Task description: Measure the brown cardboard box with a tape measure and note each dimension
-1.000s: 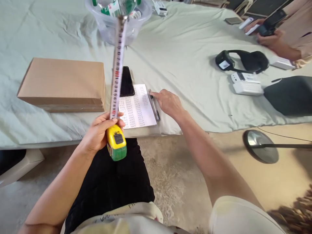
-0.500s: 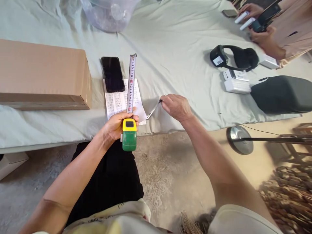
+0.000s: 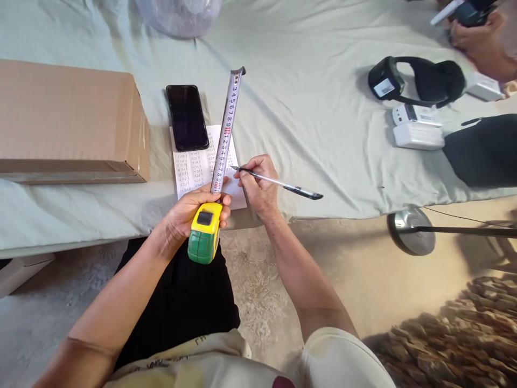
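1. Tape measure: smooth plastic case, metal-looking blade;
2. Pen: slick, clear plastic;
3. Sheet: matt paper;
4. Phone: glossy, glass-like front;
5. Box: matt cardboard;
6. Tablecloth: creased, matt cloth;
7. Round base: shiny metal.

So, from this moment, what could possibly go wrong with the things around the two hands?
The left hand holds the tape measure with its blade out across the view of the paper, so it may hide some entries. The pen in the right hand points close to the blade and could bump it. The phone overlaps the paper and may cover writing.
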The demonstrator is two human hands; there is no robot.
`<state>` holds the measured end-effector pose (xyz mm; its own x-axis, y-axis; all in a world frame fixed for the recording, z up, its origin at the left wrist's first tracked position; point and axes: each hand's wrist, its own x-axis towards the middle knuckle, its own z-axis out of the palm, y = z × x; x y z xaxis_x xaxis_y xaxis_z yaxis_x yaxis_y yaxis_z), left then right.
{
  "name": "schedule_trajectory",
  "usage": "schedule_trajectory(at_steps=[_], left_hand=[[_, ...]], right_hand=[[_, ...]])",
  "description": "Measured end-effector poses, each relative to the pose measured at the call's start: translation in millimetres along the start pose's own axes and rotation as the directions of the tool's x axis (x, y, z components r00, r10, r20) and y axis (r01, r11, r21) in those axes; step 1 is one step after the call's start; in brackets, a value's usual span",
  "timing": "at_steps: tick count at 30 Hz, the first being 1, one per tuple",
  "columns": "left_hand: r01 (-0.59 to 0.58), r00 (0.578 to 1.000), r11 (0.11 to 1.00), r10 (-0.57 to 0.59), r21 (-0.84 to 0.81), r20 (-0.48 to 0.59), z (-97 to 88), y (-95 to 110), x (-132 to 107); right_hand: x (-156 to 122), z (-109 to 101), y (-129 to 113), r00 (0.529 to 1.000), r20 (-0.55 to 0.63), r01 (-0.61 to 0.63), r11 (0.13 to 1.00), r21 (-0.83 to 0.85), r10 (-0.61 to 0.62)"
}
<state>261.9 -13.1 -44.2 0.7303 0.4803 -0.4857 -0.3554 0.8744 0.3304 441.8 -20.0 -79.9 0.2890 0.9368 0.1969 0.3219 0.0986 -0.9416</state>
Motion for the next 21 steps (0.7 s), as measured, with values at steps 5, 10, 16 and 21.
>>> schedule_trajectory(at_steps=[5,10,16,21], left_hand=[[-0.005,1.000,1.000,0.005,-0.007,-0.028,1.9,2.1,-1.2],[0.010,1.000,1.000,-0.010,-0.017,-0.027,4.1,1.7,-3.1],[-0.001,1.000,1.000,0.001,-0.024,0.018,4.1,2.1,-3.9],[-0.006,0.999,1.000,0.007,-0.017,0.039,3.4,3.0,-3.3]], right_hand=[[-0.1,-1.8,1.4,0.998,0.010,0.062,0.991,-0.117,-0.061],[0.5,-1.0,3.6,0.998,0.034,0.065,0.990,-0.125,-0.061],[1.3,0.2,5.1,0.998,0.026,0.066,0.995,-0.070,-0.064],[2.0,1.2,7.7,0.998,0.027,0.065,0.994,-0.085,-0.063]])
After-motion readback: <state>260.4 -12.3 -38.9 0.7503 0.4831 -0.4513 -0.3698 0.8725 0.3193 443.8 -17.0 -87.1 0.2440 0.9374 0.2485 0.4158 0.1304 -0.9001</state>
